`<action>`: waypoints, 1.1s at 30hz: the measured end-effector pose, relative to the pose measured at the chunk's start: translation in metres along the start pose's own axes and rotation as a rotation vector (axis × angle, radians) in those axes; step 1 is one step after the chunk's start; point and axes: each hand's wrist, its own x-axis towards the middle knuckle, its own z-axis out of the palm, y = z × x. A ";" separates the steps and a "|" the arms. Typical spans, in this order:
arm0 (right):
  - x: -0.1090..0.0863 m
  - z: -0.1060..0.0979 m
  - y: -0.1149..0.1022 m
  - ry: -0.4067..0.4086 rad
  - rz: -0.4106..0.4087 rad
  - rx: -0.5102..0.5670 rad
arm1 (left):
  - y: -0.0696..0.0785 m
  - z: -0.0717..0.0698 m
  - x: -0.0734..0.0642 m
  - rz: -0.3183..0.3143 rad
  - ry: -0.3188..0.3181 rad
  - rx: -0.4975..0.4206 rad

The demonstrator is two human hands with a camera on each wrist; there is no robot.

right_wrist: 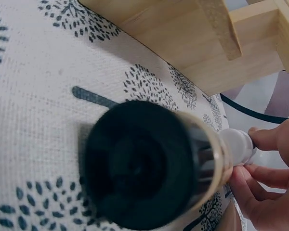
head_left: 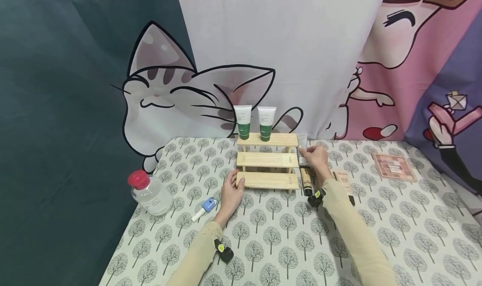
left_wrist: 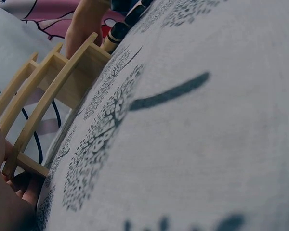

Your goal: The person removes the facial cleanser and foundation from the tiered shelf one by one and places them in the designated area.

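Note:
A three-step wooden display shelf (head_left: 267,180) stands on the tree-print cloth. My left hand (head_left: 231,192) grips the left end of its lowest step, thumb on top; in the left wrist view, fingers (left_wrist: 31,190) curl beneath that end. Two white-and-green squeeze tubes, one at the left (head_left: 243,122) and one nearer the middle (head_left: 266,123), stand upright on the top step. Right of the shelf, my right hand (head_left: 318,157) pinches a white tube (head_left: 303,143); its white end (right_wrist: 238,144) shows between thumb and fingers in the right wrist view. Its far part lies behind the fingers.
A tan tube with a black cap (head_left: 306,180) lies beside the shelf, near my right wrist. Farther right are a BB cream box (head_left: 343,178), partly behind my sleeve, and a flat pink palette (head_left: 394,167). A red-capped clear bottle (head_left: 154,197) and a blue-and-white item (head_left: 205,207) are left.

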 end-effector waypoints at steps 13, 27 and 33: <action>-0.004 -0.006 0.004 0.050 -0.032 -0.076 | 0.001 0.003 -0.001 0.013 -0.003 0.006; -0.023 -0.038 -0.026 0.068 -0.164 0.003 | 0.003 -0.001 -0.001 0.013 0.000 -0.012; -0.036 -0.045 -0.050 0.091 -0.221 0.084 | 0.001 0.000 -0.001 0.005 -0.001 -0.020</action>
